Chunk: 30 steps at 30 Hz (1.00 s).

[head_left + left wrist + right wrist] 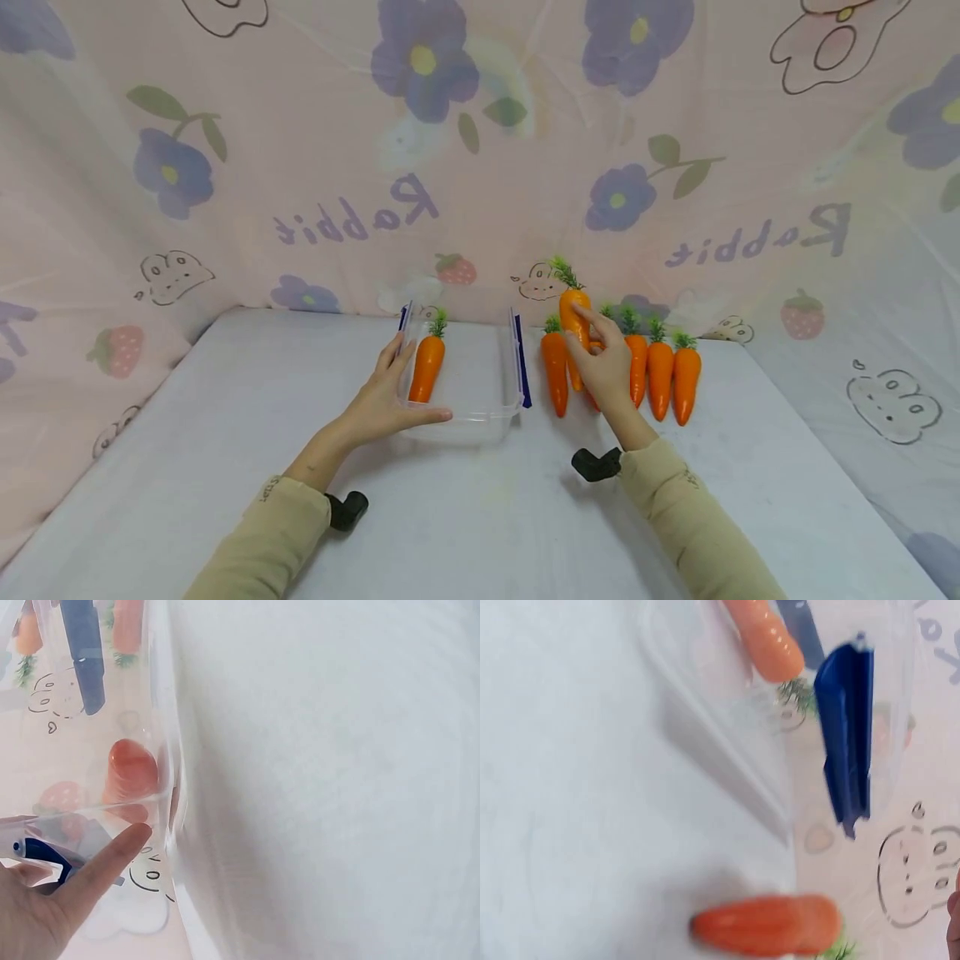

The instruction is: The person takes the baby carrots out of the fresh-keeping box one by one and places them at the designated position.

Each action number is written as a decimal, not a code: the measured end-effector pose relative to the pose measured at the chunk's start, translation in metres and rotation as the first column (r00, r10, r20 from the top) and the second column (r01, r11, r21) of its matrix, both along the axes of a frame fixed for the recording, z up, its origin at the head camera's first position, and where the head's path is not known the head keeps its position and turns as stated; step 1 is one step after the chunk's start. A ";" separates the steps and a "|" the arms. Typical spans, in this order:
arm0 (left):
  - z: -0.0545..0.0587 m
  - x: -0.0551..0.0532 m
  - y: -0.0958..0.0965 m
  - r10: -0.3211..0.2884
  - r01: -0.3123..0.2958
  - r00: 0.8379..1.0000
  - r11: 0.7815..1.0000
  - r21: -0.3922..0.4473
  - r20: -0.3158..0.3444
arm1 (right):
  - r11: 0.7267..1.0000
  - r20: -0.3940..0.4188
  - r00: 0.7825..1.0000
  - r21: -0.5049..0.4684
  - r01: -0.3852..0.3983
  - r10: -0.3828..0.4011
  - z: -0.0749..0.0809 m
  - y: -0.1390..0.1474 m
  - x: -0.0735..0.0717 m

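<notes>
My left hand (377,407) rests against a clear plastic container (480,427) with blue side latches, its thumb stretched along the front wall and its fingers along the left side. In the left wrist view, one extended digit touches the see-through wall. One orange toy carrot (427,369) with a green top lies inside the container, on its left. To the right, my right hand (609,367) pinches another toy carrot (575,307) between thumb and fingers, leafy end up, above the row. Only a sliver of that hand (954,922) enters the right wrist view.
Several more toy carrots stand in a row right of the container, from a left one (556,379) to a far right one (686,385); my right hand covers part of the row. A blue latch (522,358) hangs outward on the container's right. Behind hangs a printed cloth (510,192).
</notes>
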<state>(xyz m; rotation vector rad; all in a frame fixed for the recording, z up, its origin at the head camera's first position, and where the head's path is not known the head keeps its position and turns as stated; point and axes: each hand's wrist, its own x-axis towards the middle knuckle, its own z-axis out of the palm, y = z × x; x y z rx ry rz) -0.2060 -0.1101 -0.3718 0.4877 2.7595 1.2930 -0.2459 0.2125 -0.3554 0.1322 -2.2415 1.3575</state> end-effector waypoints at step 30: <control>0.001 0.000 0.000 -0.001 0.001 1.000 1.000 0.001 0.011 | 0.953 0.037 0.965 0.171 0.252 -0.261 -0.024 0.093 0.010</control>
